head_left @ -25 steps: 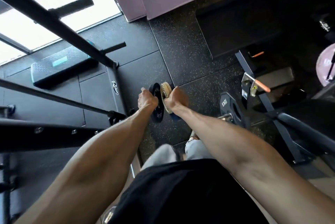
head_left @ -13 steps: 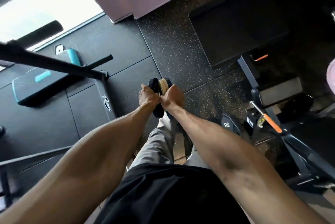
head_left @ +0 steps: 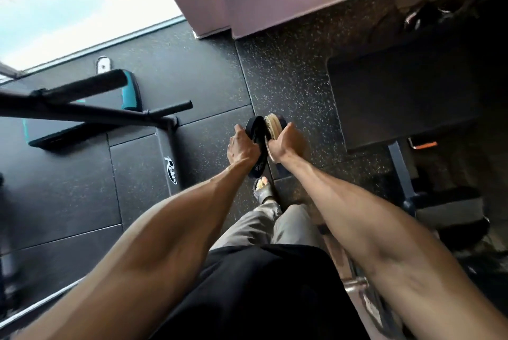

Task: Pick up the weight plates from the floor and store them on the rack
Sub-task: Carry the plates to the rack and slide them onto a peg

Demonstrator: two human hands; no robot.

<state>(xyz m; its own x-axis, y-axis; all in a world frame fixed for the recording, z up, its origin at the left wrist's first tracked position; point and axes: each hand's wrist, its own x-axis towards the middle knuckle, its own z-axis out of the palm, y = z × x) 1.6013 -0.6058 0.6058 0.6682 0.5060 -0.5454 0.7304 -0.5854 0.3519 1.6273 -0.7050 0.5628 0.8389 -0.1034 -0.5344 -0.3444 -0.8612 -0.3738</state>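
The person is standing over the speckled floor (head_left: 288, 78), holding two plates on edge, side by side and touching, above a sandalled foot (head_left: 263, 188). The left hand (head_left: 241, 148) is gripping the black weight plate (head_left: 255, 130), fingers curled round its rim. The right hand (head_left: 286, 144) is clutching the pale plate (head_left: 273, 126) the same way, with something darker behind it that I cannot make out. Both plates are hanging in the air, not yet stored, and a black frame (head_left: 169, 152) is standing to the left. The danger, I'd say, is a rim sliding out of those narrow grips onto the toes underneath.
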